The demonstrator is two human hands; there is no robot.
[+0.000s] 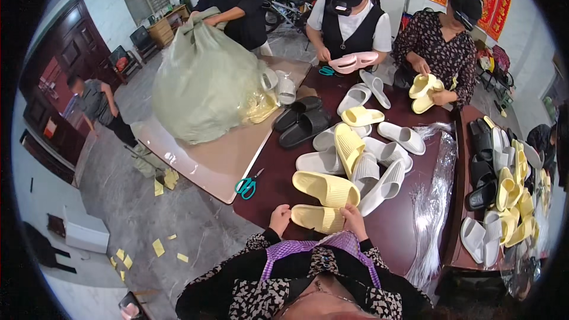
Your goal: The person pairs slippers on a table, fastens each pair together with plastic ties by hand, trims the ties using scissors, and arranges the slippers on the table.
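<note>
A pair of pale yellow slippers lies at the near edge of the dark red table, with ribbed straps pointing right. My left hand [280,219] is closed at the heel end of the nearer yellow slipper [311,218]. At its strap end, my right hand [354,220] grips that same slipper, fingers partly hidden. The other yellow slipper [317,185] rests just beyond, touching it. A heap of grey slippers [388,186] and more yellow ones [348,148] spreads past the pair. Teal-handled scissors [246,186] lie to the left.
Black slippers [305,127] sit farther back beside a large, full greenish sack [204,83]. Clear plastic strips [430,213] run along the table's right side. Another table at right carries many slippers [507,201]. Across from me, co-workers handle pink slippers [354,62] and yellow slippers [425,92].
</note>
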